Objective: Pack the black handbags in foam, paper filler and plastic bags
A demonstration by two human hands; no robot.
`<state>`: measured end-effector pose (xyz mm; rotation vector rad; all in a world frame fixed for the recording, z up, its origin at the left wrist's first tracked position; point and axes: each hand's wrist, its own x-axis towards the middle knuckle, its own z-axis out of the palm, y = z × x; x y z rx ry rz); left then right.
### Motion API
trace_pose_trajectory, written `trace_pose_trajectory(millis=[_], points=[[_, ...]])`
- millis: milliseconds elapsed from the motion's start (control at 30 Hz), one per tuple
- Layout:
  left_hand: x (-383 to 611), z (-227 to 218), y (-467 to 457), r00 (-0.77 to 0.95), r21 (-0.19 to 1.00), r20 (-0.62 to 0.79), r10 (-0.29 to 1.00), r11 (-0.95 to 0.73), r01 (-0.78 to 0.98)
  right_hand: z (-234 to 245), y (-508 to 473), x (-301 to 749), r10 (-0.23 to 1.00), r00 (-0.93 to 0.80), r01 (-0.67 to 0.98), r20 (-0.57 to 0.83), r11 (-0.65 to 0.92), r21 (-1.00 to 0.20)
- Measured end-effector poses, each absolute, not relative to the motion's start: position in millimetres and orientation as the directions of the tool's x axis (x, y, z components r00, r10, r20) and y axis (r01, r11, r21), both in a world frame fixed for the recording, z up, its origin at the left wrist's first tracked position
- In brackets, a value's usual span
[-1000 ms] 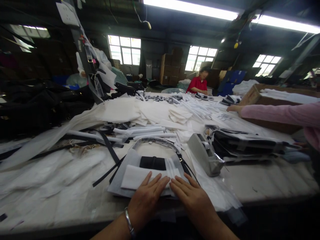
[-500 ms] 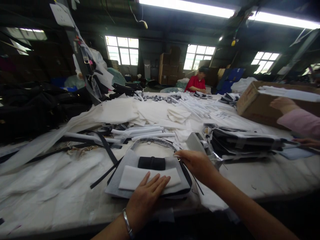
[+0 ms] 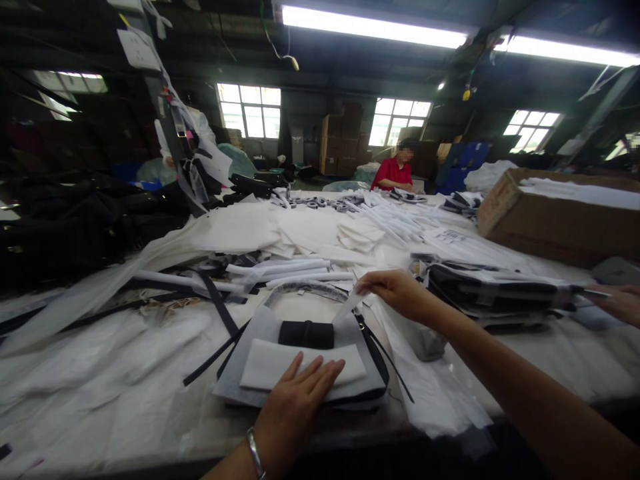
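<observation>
My left hand (image 3: 295, 400) lies flat, fingers spread, on a folded white sheet (image 3: 265, 363). The sheet rests on a flat grey bag (image 3: 235, 387) at the table's near edge. A folded black strap (image 3: 306, 333) lies on the bag above the sheet, and the bag's curved handle (image 3: 305, 288) arches behind it. My right hand (image 3: 395, 293) is raised over the bag's far right corner. Its fingers pinch a whitish strip (image 3: 347, 308) that slants down to the bag; whether it is paper or tape I cannot tell.
A grey tape dispenser (image 3: 425, 341) sits partly hidden behind my right forearm. Packed black bags (image 3: 490, 290) are stacked to the right, and a cardboard box (image 3: 550, 230) stands behind them. Another person's hand (image 3: 620, 301) rests at the right edge. White sheets, rolls and black straps cover the table (image 3: 525, 360). A person in red (image 3: 395, 172) sits at the far end.
My right hand left the white sheet, reached the bag's far right corner beside the dispenser, then rose pinching the strip. The other person's pink-sleeved arm withdrew to the right. My left hand stayed put.
</observation>
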<state>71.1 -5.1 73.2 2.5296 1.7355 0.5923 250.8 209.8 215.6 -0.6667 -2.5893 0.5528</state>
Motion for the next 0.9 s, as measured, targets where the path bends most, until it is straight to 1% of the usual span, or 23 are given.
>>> trace_pose_trajectory(millis=[67, 100, 167, 233, 333, 400, 467, 567, 667, 767, 900], points=[[71.3, 74.6, -5.8, 0.290, 0.262, 0.297, 0.910, -0.370, 0.892, 213.3, 180.0, 257.2, 0.503, -0.825, 0.358, 0.258, 0.818, -0.450], [71.4, 75.1, -6.2, 0.282, 0.277, 0.299, 0.912, -0.366, 0.889, 208.5, 162.8, 260.5, 0.491, -0.837, 0.366, 0.242, 0.831, -0.419], [71.7, 75.4, -6.8, 0.276, 0.296, 0.308, 0.910, -0.368, 0.882, 190.6, 128.5, 266.3, 0.467, -0.845, 0.388, 0.260, 0.870, -0.304], [72.2, 75.1, -6.9, 0.270, 0.305, 0.323, 0.907, -0.370, 0.878, 164.3, 99.9, 270.0, 0.396, -0.857, 0.350, 0.329, 0.917, -0.193], [73.1, 74.9, -6.9, 0.270, 0.297, 0.328, 0.905, -0.370, 0.880, 124.6, 74.3, 271.6, 0.284, -0.821, 0.289, 0.496, 0.955, -0.068], [73.3, 75.4, -7.2, 0.273, 0.277, 0.337, 0.901, -0.372, 0.886, 107.7, 66.4, 272.5, 0.251, -0.792, 0.296, 0.557, 0.955, -0.009], [73.1, 76.3, -7.7, 0.278, 0.252, 0.349, 0.895, -0.375, 0.892, 100.5, 60.8, 276.3, 0.236, -0.775, 0.309, 0.587, 0.951, 0.026], [72.4, 77.8, -7.7, 0.287, 0.215, 0.366, 0.885, -0.381, 0.899, 98.4, 48.6, 290.4, 0.213, -0.756, 0.302, 0.619, 0.952, 0.041], [72.0, 78.3, -7.0, 0.304, 0.182, 0.375, 0.876, -0.391, 0.902, 88.3, 31.0, 307.2, 0.212, -0.712, 0.283, 0.669, 0.959, -0.003], [71.9, 77.4, -6.6, 0.308, 0.150, 0.382, 0.871, -0.388, 0.909, 64.8, 17.2, 309.5, 0.285, -0.649, 0.327, 0.705, 0.942, -0.080], [71.7, 76.4, -6.2, 0.328, 0.111, 0.379, 0.865, -0.394, 0.912, 39.3, 16.4, 286.4, 0.376, -0.613, 0.390, 0.695, 0.909, -0.148]])
